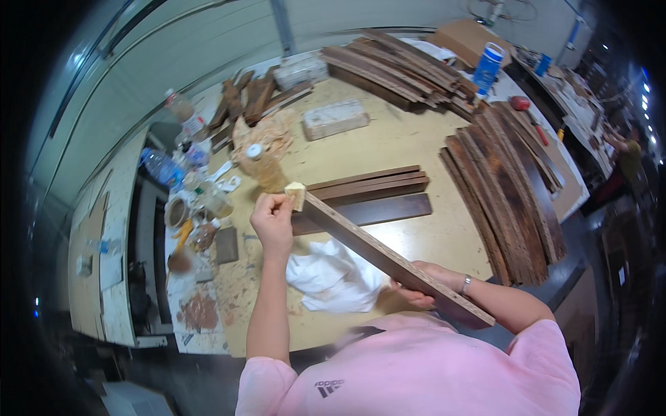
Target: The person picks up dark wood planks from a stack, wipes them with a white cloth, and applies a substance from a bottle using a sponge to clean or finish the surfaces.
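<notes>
A long dark-brown wooden board [388, 260] with a speckled edge slants across the table in front of me. My right hand [431, 283] is closed around its near end from below. At the far end, my left hand [272, 218] pinches a small pale yellow block, perhaps a sponge [296, 194], against or right beside the board's tip. Just beyond that hand stands a bottle of amber liquid [265, 170] with a white cap. Beneath the raised board lie several brown strips [374, 183], a flat dark board [395, 209] and a crumpled white cloth [333, 277].
Curved stacks of dark boards lie at the right [496, 194] and the back [395, 69]. A whitish block [336, 119] sits mid-table. Bottles [163, 168] crowd the left, near a grey pad [226, 245]. A blue canister [489, 68] stands at the back right; another person [628, 152] is farther off.
</notes>
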`<state>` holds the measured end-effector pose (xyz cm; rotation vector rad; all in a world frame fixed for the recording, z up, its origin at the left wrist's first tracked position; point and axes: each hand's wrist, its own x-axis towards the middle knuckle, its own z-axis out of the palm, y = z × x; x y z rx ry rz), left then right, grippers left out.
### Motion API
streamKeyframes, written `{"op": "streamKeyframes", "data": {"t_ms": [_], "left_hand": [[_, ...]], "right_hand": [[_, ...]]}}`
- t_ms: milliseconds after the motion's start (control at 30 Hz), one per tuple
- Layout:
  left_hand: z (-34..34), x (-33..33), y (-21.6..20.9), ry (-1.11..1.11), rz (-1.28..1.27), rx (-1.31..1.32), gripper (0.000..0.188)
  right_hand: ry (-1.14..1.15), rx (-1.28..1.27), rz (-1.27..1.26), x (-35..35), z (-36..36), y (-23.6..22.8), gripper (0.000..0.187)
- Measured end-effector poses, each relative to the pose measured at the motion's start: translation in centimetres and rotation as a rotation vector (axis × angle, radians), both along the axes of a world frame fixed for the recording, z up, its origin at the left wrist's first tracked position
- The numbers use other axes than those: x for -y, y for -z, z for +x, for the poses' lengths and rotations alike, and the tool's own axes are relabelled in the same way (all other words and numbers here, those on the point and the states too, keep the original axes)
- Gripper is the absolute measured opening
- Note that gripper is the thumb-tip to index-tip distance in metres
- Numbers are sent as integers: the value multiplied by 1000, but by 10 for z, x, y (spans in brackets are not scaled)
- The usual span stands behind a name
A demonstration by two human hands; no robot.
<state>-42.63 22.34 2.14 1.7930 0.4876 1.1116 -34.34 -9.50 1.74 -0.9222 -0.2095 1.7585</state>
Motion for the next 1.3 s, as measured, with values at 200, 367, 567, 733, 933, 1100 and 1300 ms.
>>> {"op": "streamKeyframes", "data": {"t_ms": [200,367,567,733,933,1100,1300], "left_hand": [[-112,-78,57,-326,135,-218,9],[-287,-112,103,-797,281,-594,8],[-339,-92,127,-949,223,-1062,14],[-234,-30,85,-457,212,-797,32],[-98,104,90,190,605,-818,54],[-76,68,132,47,-5,-451,42],[-26,150,20,522,810,-324,51]], "right_hand": [[-48,477,-195,16,-11,28,28],[-12,889,-72,29,-1,34,21],[110,890,-122,2,-9,27,9],[242,1030,-128,-13,-7,26,10],[339,1101,-159,-11,-4,14,14],[403,1291,-215,24,2,19,19],[572,1587,-9,31,-10,48,18]]}}
